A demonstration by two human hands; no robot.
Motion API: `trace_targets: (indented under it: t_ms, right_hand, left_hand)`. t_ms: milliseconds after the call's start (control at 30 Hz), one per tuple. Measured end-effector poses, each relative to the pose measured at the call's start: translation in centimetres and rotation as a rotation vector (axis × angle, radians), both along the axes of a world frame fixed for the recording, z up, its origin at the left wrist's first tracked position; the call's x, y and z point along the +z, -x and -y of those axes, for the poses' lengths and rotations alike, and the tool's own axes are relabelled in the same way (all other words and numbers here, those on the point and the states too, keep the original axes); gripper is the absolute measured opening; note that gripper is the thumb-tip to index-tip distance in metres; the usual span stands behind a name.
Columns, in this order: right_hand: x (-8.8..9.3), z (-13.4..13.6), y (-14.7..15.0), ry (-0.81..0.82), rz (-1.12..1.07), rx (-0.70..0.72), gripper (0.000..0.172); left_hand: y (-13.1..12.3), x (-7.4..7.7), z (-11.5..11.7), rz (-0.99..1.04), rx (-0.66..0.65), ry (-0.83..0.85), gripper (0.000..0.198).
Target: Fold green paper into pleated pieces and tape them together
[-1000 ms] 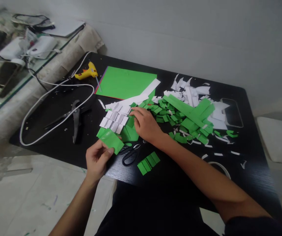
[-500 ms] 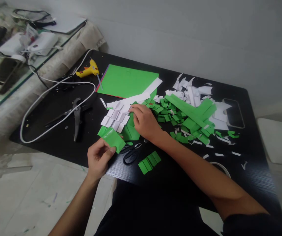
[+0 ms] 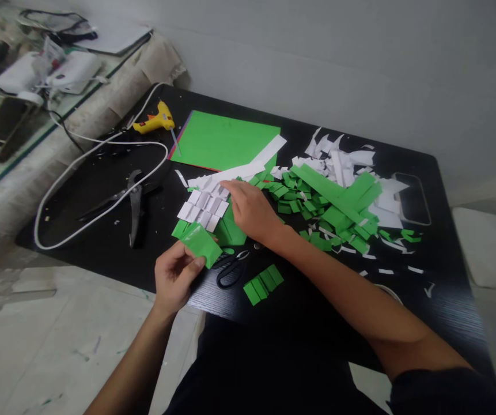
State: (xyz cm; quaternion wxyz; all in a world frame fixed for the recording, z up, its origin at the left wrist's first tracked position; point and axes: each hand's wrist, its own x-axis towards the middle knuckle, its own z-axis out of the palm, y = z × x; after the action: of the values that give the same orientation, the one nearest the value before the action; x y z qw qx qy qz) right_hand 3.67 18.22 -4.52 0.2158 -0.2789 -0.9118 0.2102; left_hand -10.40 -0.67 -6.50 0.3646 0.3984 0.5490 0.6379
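My left hand (image 3: 173, 275) is closed on a square of green paper (image 3: 200, 245), pinched between thumb and fingers near the table's front edge. Its glossy face is turned up. Just beyond it lies a group of small folded white paper pieces (image 3: 204, 208), set side by side. My right hand (image 3: 252, 208) reaches over from the right, index finger stretched out and its tip touching the far end of those white pieces. Its other fingers are partly hidden. Green paper (image 3: 230, 227) lies under the right hand. Black-handled scissors (image 3: 229, 275) rest between the two hands.
Folded green strips (image 3: 263, 284) lie near the front edge. Right of them spread heaps of green cut paper (image 3: 317, 202) and white scraps (image 3: 338, 161). Behind is a green sheet (image 3: 230, 138). A yellow glue gun (image 3: 156, 120), pliers (image 3: 135, 202) and white cable (image 3: 40, 216) are left.
My right hand has shifted slightly left and up, its index fingertip now farther over the white pieces. The left hand keeps the green paper in nearly the same place.
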Motion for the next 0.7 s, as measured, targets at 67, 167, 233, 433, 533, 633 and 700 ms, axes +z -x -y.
trace_targets:
  t_ms: [67, 167, 233, 433, 533, 633, 700]
  right_hand:
    - [0.0, -0.1, 0.0, -0.002, 0.006, 0.011, 0.054]
    - [-0.1, -0.2, 0.1, -0.003, 0.023, 0.014, 0.056]
    - [-0.3, -0.3, 0.2, 0.000, 0.030, 0.012, 0.056]
    - [-0.7, -0.6, 0.3, -0.005, 0.030, 0.016, 0.054]
    - [-0.6, -0.7, 0.4, 0.000, 0.044, 0.024, 0.053]
    - [-0.6, -0.9, 0.5, 0.013, 0.060, 0.032, 0.053]
    - [-0.6, -1.1, 0.5, 0.017, 0.070, 0.038, 0.052]
  left_hand:
    - [0.0, 0.0, 0.0, 0.001, 0.001, 0.000, 0.029]
    - [0.0, 0.1, 0.0, -0.001, -0.008, -0.010, 0.027]
    - [0.0, 0.2, 0.0, -0.003, -0.015, -0.031, 0.025]
    - [-0.1, 0.3, -0.2, 0.004, -0.025, -0.071, 0.021]
    - [-0.1, 0.2, -0.1, 0.005, -0.027, -0.068, 0.021]
    - [-0.1, 0.2, -0.1, 0.007, -0.032, -0.079, 0.020]
    - [-0.1, 0.3, -0.1, 0.002, -0.040, -0.092, 0.020]
